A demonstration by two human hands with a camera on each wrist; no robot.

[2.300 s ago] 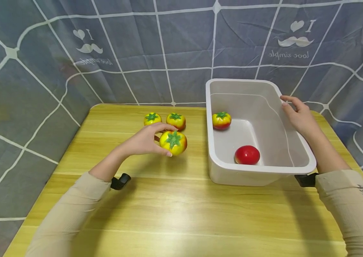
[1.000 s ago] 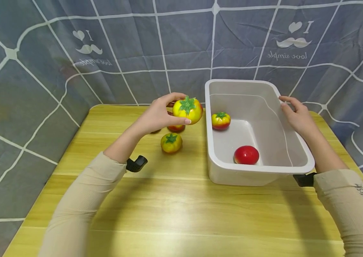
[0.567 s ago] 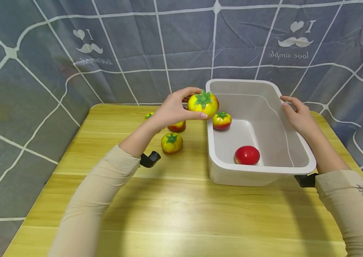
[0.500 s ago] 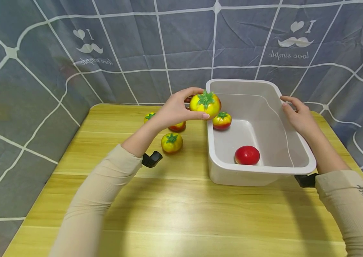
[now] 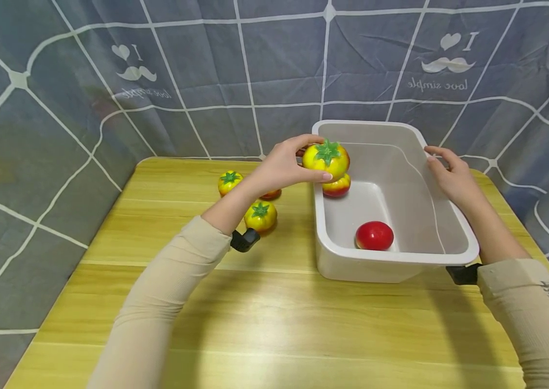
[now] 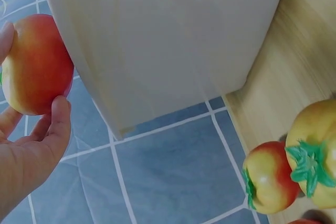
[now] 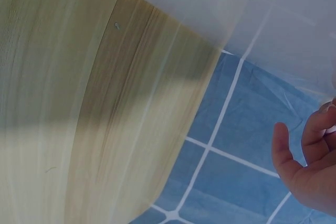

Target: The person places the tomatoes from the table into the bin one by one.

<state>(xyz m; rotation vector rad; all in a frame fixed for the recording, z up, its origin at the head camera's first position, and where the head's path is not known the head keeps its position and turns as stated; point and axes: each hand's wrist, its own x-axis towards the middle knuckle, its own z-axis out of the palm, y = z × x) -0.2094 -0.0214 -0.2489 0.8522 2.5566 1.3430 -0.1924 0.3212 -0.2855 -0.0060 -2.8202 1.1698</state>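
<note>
My left hand (image 5: 288, 161) grips a yellow-red toy tomato (image 5: 324, 160) with a green leafy top, between thumb and fingers. It holds it over the left rim of a white plastic bin (image 5: 396, 258). In the left wrist view the same tomato (image 6: 42, 64) shows its red side, close beside the bin's wall (image 6: 157, 40). My right hand (image 5: 454, 175) holds the bin's right rim, thumb and fingertips at the edge; the right wrist view catches its curled fingers (image 7: 315, 145). Inside the bin lie another yellow-red tomato (image 5: 336, 187), partly hidden, and a red one (image 5: 374, 236).
Left of the bin, several tomatoes stand on the wooden table (image 5: 255, 313): one at the back (image 5: 229, 182), one in front (image 5: 260, 216), another (image 5: 271, 194) mostly behind the left forearm. A grey-blue curtain with white lines (image 5: 284, 65) hangs behind the table.
My left hand has lifted the tomato from among those on the table and carried it right, now over the bin's left rim. The right hand stays at the bin's rim.
</note>
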